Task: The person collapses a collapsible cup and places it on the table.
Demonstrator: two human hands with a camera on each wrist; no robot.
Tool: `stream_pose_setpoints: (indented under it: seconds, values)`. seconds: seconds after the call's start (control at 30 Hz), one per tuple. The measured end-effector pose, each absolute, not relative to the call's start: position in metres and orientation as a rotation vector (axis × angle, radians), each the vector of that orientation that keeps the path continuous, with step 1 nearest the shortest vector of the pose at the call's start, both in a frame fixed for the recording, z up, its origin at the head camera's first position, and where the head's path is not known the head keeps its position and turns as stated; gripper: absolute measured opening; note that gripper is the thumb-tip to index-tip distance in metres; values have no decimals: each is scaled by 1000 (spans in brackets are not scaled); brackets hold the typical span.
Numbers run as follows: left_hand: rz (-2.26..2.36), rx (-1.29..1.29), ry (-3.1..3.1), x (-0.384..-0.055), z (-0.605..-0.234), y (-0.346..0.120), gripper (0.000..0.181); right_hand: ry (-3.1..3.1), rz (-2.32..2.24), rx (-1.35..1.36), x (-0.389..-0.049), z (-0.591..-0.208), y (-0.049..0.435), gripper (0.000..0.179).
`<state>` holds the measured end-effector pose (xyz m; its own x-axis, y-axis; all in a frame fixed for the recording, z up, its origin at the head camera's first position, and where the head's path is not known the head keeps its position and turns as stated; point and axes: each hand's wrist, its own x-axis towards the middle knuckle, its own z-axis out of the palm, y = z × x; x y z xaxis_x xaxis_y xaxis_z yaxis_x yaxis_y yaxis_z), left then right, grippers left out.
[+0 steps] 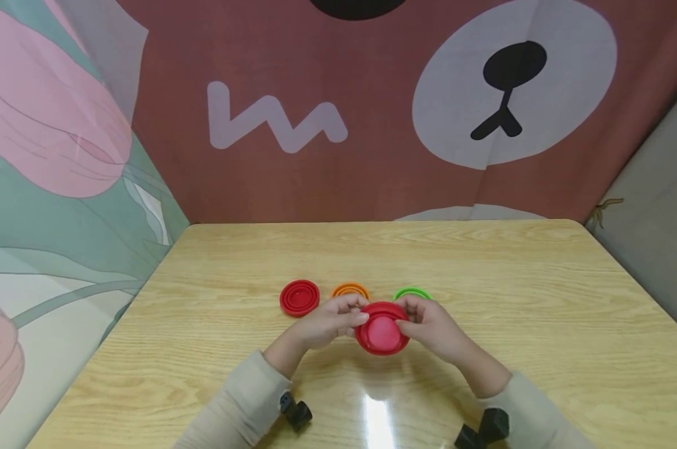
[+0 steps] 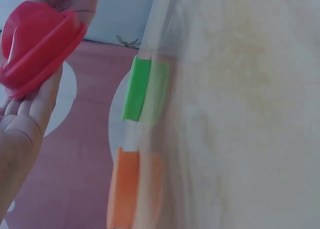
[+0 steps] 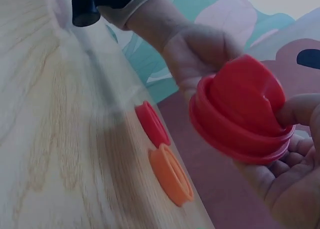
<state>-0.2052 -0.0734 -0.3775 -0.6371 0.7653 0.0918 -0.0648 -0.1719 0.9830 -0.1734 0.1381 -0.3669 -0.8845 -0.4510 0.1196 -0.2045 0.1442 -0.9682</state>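
Both hands hold a red collapsible silicone cup above the table. My left hand pinches its left rim, thumb on the near face. On the opposite rim, my right hand grips with thumb and fingers. In the right wrist view the cup is partly folded, its inner wall pushed out and dented where the right thumb presses. Behind the hands lie a flat red collapsed cup, an orange one and a green one; the hands partly cover the orange and green ones in the head view.
The wood-grain table reaches back to a brown curtain with a bear print. Floral fabric hangs at the left. Black camera mounts sit on both wrists. Light glares off the tabletop near its front.
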Motion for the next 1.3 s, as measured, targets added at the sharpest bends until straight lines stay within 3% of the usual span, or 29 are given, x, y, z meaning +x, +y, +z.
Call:
stream_pose_setpoints:
  seconds: [0.17, 0.3, 0.47, 0.9, 1.07, 1.3]
  values:
    - [1900, 863, 1462, -206, -382, -72, 26, 2039, -1944, -568, -174, -365, 137, 20]
    - [2011, 865, 1357, -204, -379, -70, 12, 1715, -2105, -680, -176, -366, 141, 13]
    - [2113, 864, 1263, -204, -378, -69, 11, 1449, -2166, -859, -175, -371, 146, 22]
    - [2165, 852, 1300, -205, -382, -66, 11, 1681, -2197, -789, -172, -372, 140, 19]
    - [2177, 807, 1330, -202, -378, -66, 21, 1852, -2209, -708, -171, -371, 136, 17]
    - [2084, 832, 1293, -203, -379, -71, 18, 2009, -2080, -661, -173, -367, 136, 29]
